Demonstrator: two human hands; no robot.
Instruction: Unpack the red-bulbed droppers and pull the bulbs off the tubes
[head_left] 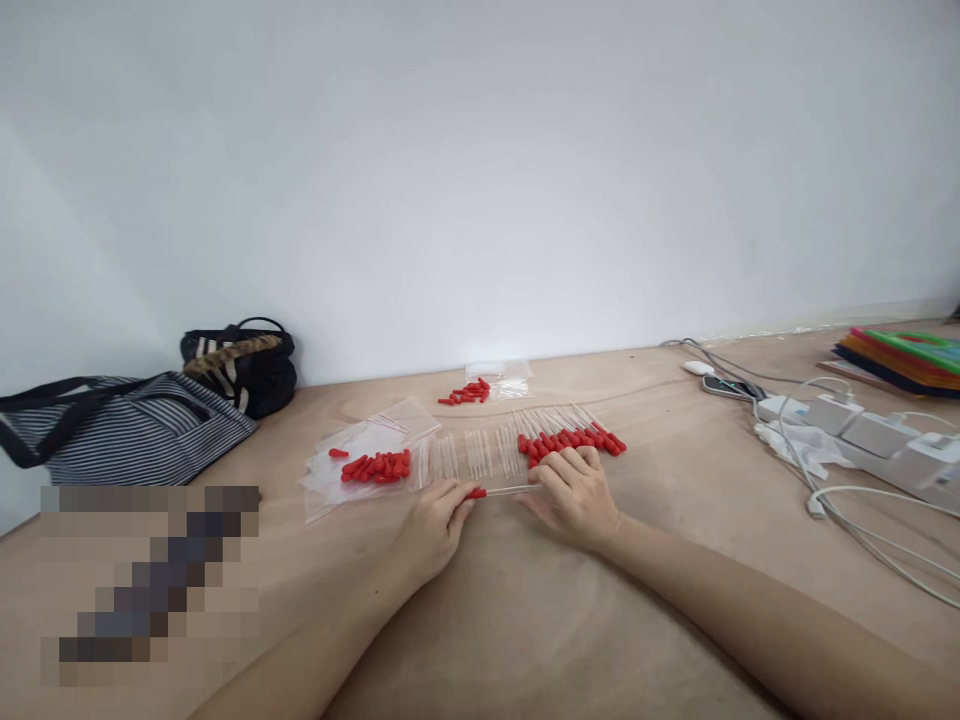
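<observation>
Low over the wooden table, my left hand pinches a red rubber dropper bulb. A thin glass dropper tube runs from the bulb to my right hand, whose fingers close on its other end. How far the tube sits in the bulb, I cannot tell. Just beyond my right hand lies a row of droppers with red bulbs, tubes pointing away. Bare glass tubes lie in small groups behind my hands. Left of them, loose red bulbs rest on clear plastic bags.
More red pieces lie near the wall beside another clear bag. A striped bag and a black bag stand at the left. Chargers on a power strip, white cables and coloured boards occupy the right.
</observation>
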